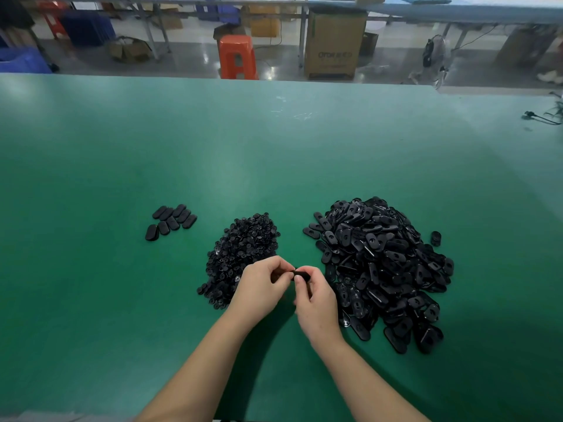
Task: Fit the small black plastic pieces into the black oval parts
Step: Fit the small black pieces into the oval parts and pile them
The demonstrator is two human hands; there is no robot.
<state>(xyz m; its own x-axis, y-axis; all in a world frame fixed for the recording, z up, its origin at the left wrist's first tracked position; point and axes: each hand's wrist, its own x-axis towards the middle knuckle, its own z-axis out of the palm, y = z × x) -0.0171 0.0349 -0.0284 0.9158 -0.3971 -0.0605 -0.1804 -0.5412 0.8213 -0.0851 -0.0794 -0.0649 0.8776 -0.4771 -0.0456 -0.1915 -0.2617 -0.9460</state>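
Note:
A heap of small black plastic pieces [243, 245] lies at the centre of the green table [274, 147]. To its right sits a bigger heap of black oval parts [384, 263]. Several oval parts [172, 221] lie in neat rows at the left. Between the two heaps my hands meet above the table. My right hand [316, 303] grips a black oval part [300, 275] with curled fingers. My left hand [263, 286] pinches at the left end of that same part; whatever small piece it holds is hidden by the fingers.
One loose oval part [436, 238] lies just right of the big heap. A black cable [540, 117] rests at the table's far right edge. Beyond the table stand an orange stool [237, 56] and a cardboard box [333, 44].

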